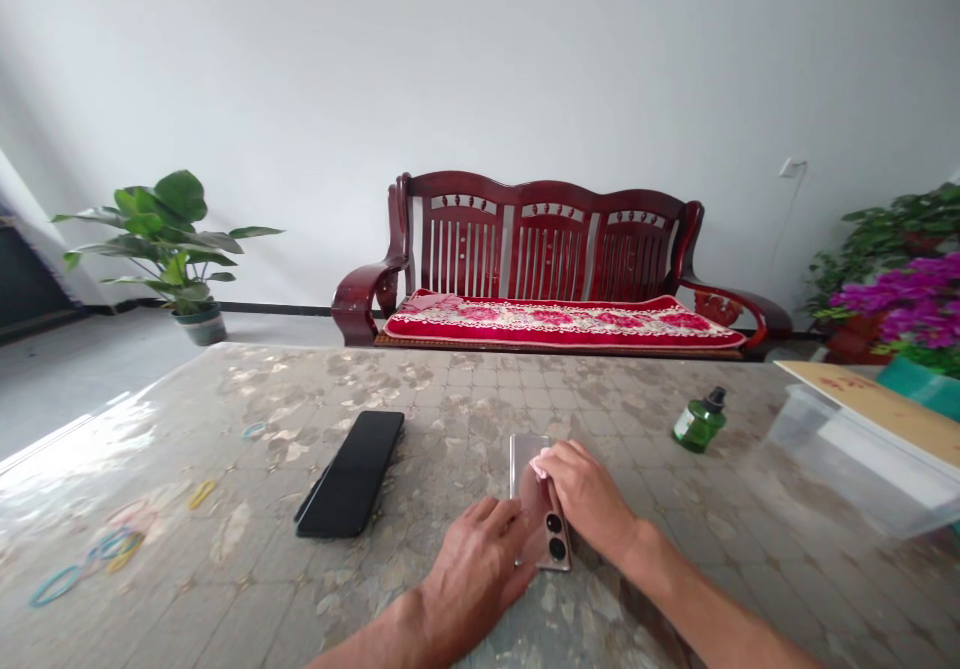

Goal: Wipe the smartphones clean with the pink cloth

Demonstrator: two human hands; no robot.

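Note:
A pinkish smartphone (533, 505) lies back up on the table, with two round black camera lenses near its lower right corner. My left hand (478, 561) is closed against its left side, the thumb by the bottom edge, holding it on the tabletop. Over the upper right of the phone, my right hand (589, 494) pinches a small pale pink cloth (538, 463) that touches the back. Most of the cloth is hidden by the fingers. A second, black smartphone (355, 476) lies screen up, left of my left hand.
The table (247, 619) has a patterned cover. Rubber bands (118, 544) lie scattered at left. A green bottle (700, 421) stands to the right, near a clear plastic box (847, 459) with a tan board (874, 399) on top. Beyond stands a wooden bench (547, 194).

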